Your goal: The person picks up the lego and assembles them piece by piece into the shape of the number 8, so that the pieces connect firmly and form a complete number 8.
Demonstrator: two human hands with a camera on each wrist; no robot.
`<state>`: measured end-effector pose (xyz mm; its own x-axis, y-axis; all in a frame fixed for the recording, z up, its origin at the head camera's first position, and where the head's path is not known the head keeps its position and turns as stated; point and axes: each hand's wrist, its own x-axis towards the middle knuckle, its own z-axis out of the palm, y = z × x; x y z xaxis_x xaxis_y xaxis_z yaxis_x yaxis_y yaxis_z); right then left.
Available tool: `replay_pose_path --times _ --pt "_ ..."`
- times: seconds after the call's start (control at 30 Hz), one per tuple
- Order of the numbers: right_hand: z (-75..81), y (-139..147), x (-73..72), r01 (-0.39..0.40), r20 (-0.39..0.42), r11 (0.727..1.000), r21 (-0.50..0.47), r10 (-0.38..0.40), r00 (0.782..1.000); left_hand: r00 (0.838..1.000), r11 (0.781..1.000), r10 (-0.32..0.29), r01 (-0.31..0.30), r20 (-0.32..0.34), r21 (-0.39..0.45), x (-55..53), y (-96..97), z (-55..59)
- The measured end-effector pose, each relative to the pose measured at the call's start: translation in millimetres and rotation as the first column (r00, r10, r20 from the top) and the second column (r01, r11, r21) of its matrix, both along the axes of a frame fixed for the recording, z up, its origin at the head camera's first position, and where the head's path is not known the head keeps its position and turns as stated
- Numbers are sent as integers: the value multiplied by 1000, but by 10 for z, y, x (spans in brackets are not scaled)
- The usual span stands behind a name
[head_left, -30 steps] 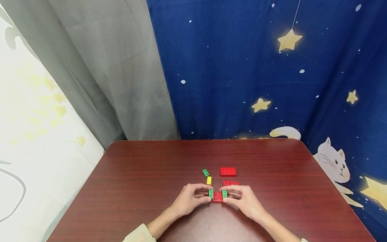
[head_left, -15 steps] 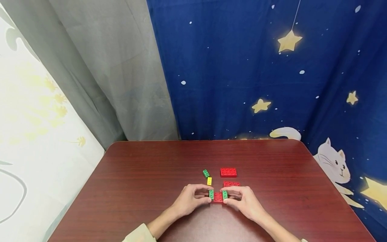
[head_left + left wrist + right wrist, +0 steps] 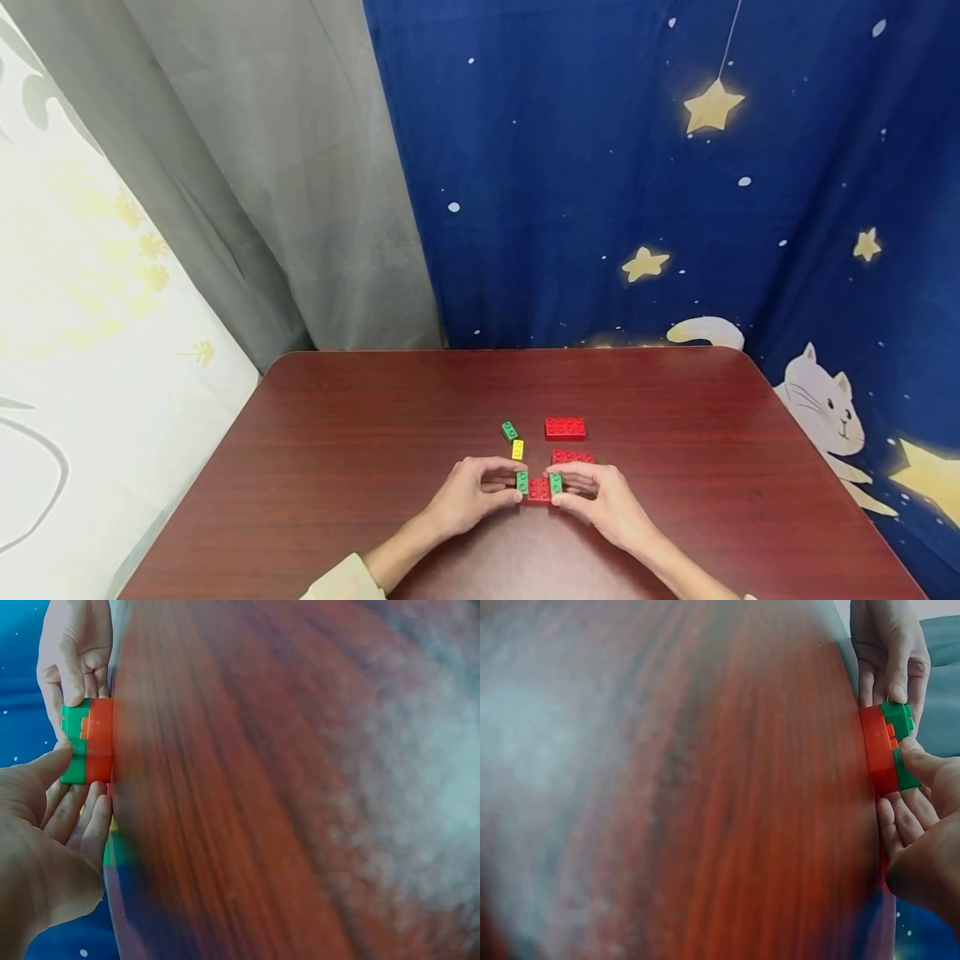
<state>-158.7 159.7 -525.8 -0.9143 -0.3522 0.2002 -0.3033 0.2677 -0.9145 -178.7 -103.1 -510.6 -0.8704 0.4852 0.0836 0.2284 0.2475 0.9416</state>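
Note:
A red building brick (image 3: 538, 491) lies on the table between my hands, its studs facing up. On its left end sits one green brick (image 3: 522, 482), pinched between the thumb and fingers of my left hand (image 3: 469, 500). My right hand (image 3: 606, 505) pinches a second green brick (image 3: 556, 483) on the right end. Both wrist views show the green bricks seated flush on the red brick (image 3: 100, 741), with red studs showing in the gap between them. Thumbs press from the near side; the fingers reach behind.
Beyond the hands lie a yellow brick (image 3: 518, 450) and a loose green brick (image 3: 509, 431), nearly touching. Two more red bricks, a farther one (image 3: 565, 429) and a nearer one (image 3: 572, 457) partly behind the right hand, lie on the dark wooden table (image 3: 360, 433). Curtains hang behind.
Hands and bricks hold the same arrangement throughout. Only the head view has shifted very slightly.

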Motion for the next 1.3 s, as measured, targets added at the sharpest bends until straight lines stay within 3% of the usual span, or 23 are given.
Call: replay_pose_path --times 0.23,0.9,1.3 --pt "-3 12 -28 -7 57 1000 -4 7 998 1000 1000 -7 7 6 17 -7 -3 -8" --pt "-20 14 -35 -4 55 1000 -26 5 998 999 999 -43 43 -17 -32 -54 -34 19" --pt "-51 10 -32 -17 25 999 -43 18 1000 995 1000 -24 22 -95 -22 -278 -50 162"
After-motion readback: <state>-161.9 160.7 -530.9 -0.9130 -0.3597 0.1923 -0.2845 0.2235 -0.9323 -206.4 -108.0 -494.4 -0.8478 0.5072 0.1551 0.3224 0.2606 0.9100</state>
